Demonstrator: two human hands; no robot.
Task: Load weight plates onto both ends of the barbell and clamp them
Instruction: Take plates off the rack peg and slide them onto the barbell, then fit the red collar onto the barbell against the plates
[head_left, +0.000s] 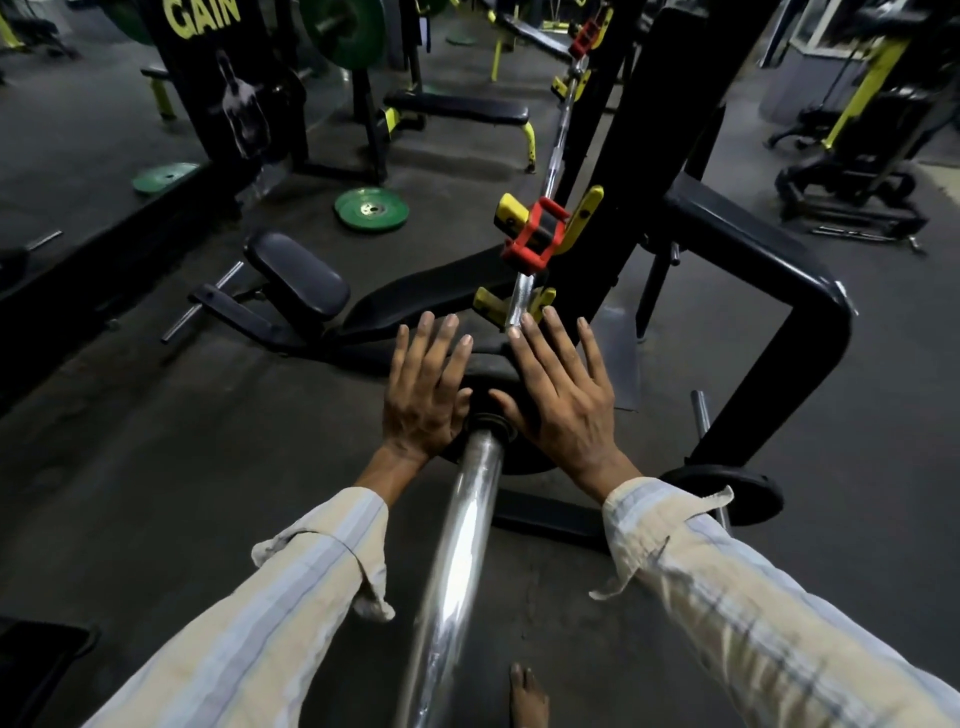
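A chrome barbell sleeve (457, 545) runs from the bottom centre up to a black weight plate (488, 366) threaded on it. My left hand (423, 387) lies flat on the plate's left face, fingers spread. On the plate's right face my right hand (561, 395) is pressed the same way. Beyond the plate the bar passes through a red clamp-like piece (535, 236) by yellow rack hooks (584, 215) and continues to the far end (563, 111). Neither hand grips anything.
A black rack upright (623, 171) and curved frame tube (810, 322) stand right of the bar. A black plate (727, 491) sits on a low peg at right. Green plates (371, 208) lie on the floor behind a black bench (296, 278). A bare foot (527, 696) shows below.
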